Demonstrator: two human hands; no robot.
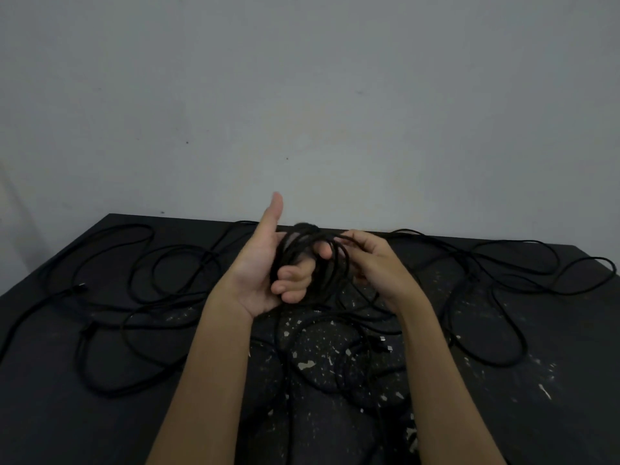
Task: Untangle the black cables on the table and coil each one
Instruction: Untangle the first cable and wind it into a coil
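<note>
Above the middle of the black table (553,414), my left hand (265,263) holds a bundle of black cable loops (302,243), fingers curled round it and thumb pointing up. My right hand (372,263) pinches a strand of the same cable beside the bundle, close to my left fingertips. From the bundle, cable hangs down to a loose heap (335,347) on the table, where silver plug ends (385,345) show. More black cables lie in tangled loops on the left (161,280) and on the right (496,290).
The table top is scuffed with pale paint flecks near its centre and right. A plain grey wall (302,95) stands right behind the table's far edge. A connector (79,287) lies at the far left among the loops.
</note>
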